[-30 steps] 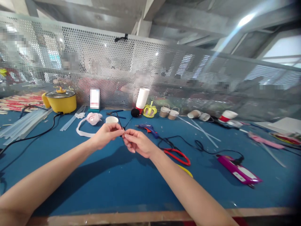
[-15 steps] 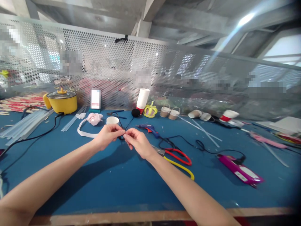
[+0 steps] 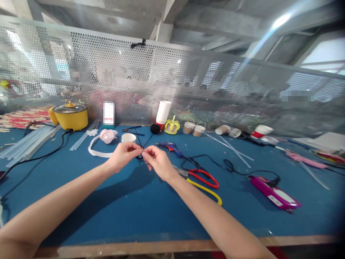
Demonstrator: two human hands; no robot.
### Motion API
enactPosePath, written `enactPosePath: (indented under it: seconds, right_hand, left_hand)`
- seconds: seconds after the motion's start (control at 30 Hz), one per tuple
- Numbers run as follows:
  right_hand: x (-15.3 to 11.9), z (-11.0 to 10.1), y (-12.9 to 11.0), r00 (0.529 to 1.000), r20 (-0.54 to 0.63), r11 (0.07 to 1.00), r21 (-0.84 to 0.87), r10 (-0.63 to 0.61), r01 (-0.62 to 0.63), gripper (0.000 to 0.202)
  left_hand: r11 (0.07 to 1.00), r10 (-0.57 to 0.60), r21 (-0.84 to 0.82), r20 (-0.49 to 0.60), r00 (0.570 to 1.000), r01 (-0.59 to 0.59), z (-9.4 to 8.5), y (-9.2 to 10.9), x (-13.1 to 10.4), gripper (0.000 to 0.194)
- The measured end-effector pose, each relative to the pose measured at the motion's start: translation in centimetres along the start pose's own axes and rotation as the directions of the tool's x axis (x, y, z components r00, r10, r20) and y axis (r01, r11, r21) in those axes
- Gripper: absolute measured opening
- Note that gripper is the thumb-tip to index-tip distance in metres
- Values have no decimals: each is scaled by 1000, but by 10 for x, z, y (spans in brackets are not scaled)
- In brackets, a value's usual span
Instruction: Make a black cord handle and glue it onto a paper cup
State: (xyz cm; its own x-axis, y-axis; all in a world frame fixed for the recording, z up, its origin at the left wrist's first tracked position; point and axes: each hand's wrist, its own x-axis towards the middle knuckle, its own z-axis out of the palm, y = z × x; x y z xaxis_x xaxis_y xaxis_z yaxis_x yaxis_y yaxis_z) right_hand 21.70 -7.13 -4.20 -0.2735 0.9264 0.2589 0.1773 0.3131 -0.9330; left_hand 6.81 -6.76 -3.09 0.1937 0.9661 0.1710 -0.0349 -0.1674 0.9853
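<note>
Black strand [image 3: 147, 141], one, centre of frame | your left hand [image 3: 124, 155] and right hand [image 3: 159, 162] are pinching it, fingertips almost meeting, neither lying nearer | long axis is slanting beyond them, up and rightward, toward black ball [image 3: 155, 129]

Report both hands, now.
Left hand: closed in a pinch by a thin black strand; what it grips is too small to tell.
Right hand: also pinched closed, contents hidden.

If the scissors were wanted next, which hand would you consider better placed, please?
Probably the right hand: the scissors lie close by, partly hidden by its wrist, while the left hand is farther away.
</note>
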Motion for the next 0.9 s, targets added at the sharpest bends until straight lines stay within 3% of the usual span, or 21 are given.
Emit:
enactPosePath:
  seconds: [0.23,0.33,0.47,0.53,0.63,0.73,0.8,0.9]
  right_hand:
    - [-3,1,-1,998,-38,991,-128,-57,51,18]
    - [-2,-1,-4,997,68,999,35,23,-25,22]
    - [2,-8,-4,952,285,941,279,111,-194,27]
    - [5,-12,-2,957,270,939,292,104,-185,25]
    - [9,-12,2,988,148,984,168,32,-58,23]
    - [13,-6,10,975,212,995,-47,-72,83,36]
    - [19,-2,17,965,232,964,-206,-120,169,30]
    - [32,-4,27,985,110,876,-451,-135,170,14]
  left_hand:
    - [1000,10,16,-18,1000,-10,0,1,-1,18]
    - [998,6,-58,49,999,-3,-2,1,0,21]
    - [983,22,-185,144,989,5,-9,2,3,22]
    - [972,38,-237,172,984,4,-13,4,4,22]
    - [939,79,-345,212,974,-1,-16,8,4,22]
    - [904,103,-428,250,963,14,-16,13,2,21]
    - [892,114,-451,274,955,23,-18,18,0,19]
    - [883,160,-468,265,951,-18,-25,31,-4,17]
